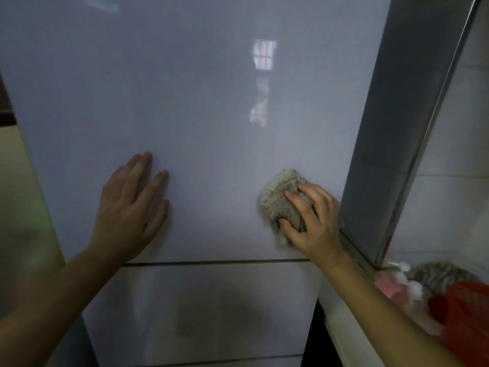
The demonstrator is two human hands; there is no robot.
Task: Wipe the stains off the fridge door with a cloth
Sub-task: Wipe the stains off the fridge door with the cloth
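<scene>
The glossy white fridge door (201, 107) fills most of the view, with a window reflected in it. My right hand (315, 221) presses a crumpled grey-beige cloth (277, 197) against the door's lower right part, close to its right edge. My left hand (129, 207) lies flat on the door at lower left, fingers spread, holding nothing. A dark horizontal seam (217, 262) just below both hands separates this door from a lower drawer front (206, 308). I cannot make out any stains on the surface.
The fridge's grey side panel (391, 128) with a metal trim strip runs along the right. Beyond it is a white tiled wall (455, 160). At lower right sit a red basket (468, 321), a pink item (391, 290) and a white ledge (349, 332).
</scene>
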